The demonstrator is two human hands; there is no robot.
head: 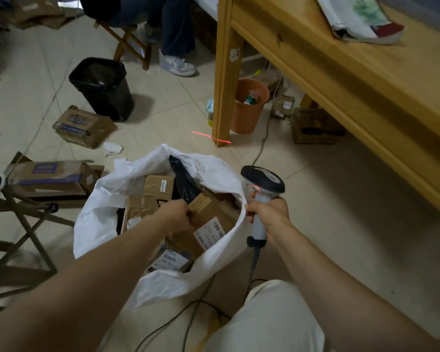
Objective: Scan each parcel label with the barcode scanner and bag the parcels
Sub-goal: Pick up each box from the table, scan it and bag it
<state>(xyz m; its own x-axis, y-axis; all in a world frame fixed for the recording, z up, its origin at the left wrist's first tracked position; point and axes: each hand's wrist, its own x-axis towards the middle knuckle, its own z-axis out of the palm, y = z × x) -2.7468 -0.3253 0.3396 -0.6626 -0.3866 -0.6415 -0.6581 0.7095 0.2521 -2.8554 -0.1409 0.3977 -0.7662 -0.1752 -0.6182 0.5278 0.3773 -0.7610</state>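
— Where is the parcel found?
— A brown cardboard parcel [206,212] is seen inside the open white bag [104,209], which is stood on the floor [341,199]. The parcel is tilted, with its white label [209,233] turned upward. Other cartons and a black packet are packed around it in the bag.

— How is it held?
— The grip of the left hand [175,214] is closed on the parcel's upper left edge, with the fingers curled round the cardboard.

— And the scanner?
— The barcode scanner [262,184] is gripped by its handle in the right hand [269,212], just beside the bag's right rim, which is touched by those fingers. The head is pointed away from the parcel. Its red scan line [211,137] is cast across the floor and the foot of a counter leg.

— What is seen further out?
— A wooden counter [366,80] is placed to the right, with an orange bin [247,120] beneath it. To the left, a black bin [104,92], a loose carton [84,127] and a longer carton [51,177] are laid out on the floor, near a folding stool [29,233]. A seated person's shoe [177,63] is seen at the top.
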